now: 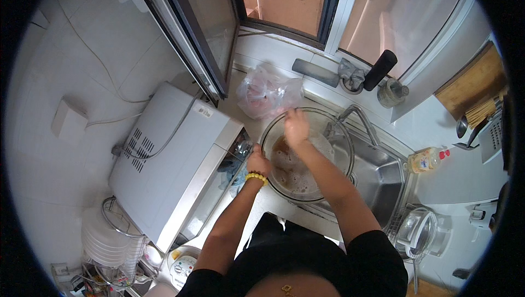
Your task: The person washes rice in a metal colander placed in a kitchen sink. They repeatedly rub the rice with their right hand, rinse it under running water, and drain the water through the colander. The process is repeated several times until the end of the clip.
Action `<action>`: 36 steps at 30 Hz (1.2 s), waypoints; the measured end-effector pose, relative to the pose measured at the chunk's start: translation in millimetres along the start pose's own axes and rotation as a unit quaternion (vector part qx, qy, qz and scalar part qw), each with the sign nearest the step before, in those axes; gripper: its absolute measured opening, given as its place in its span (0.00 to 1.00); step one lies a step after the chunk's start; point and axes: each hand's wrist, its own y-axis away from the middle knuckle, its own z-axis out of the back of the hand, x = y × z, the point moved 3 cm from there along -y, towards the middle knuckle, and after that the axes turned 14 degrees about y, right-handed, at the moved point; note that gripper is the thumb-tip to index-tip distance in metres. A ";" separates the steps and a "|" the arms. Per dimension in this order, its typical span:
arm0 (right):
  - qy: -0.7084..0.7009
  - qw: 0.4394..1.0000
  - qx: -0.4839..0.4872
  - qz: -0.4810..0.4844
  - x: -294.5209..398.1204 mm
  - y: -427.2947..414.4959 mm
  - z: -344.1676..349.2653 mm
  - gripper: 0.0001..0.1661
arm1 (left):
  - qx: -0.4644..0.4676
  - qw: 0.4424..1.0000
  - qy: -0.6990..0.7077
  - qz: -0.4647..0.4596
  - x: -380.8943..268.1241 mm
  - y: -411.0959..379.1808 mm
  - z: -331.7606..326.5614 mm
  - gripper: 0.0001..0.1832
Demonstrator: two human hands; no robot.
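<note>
A large round glass pan lid or bowl (350, 149) with a clear rim lies over the left side of the stainless steel sink (385, 178). Brownish, foamy water (303, 178) shows within it. My left hand (258, 161), with a yellow bead bracelet (256, 177) at the wrist, grips its left rim. At the far inner side of the rim is my right hand (296, 126), blurred, its fingers curled down; whether it holds something there is hidden. A chrome faucet (361, 118) arches just right of the glass.
A clear plastic bag (268, 94) lies behind the glass. A white microwave-like appliance (176, 149) stands at left, below an open window sash (197, 30). Dish soap (424, 160) and a strainer (418, 231) are right of the sink; a dish rack with plates (106, 235) is lower left.
</note>
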 end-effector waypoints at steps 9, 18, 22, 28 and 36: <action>-0.011 0.998 -0.001 0.066 15.4 7.7 1.4 0.10 | 0.030 0.999 -0.010 0.016 -10.4 0.8 4.8 0.11; -0.041 0.997 -0.021 0.054 22.0 3.3 4.8 0.07 | 0.040 0.998 -0.008 0.037 -10.0 0.1 6.1 0.10; -0.008 1.000 -0.015 -0.024 -7.0 1.8 3.9 0.06 | 0.032 0.997 -0.038 0.059 -13.7 1.4 7.0 0.09; -0.049 0.999 -0.016 0.007 30.9 7.5 18.8 0.07 | 0.011 0.999 0.000 0.031 -15.2 0.8 2.1 0.07; -0.290 0.943 0.081 0.142 20.4 34.0 38.4 0.12 | -0.036 0.999 0.014 0.035 -20.4 30.8 10.0 0.16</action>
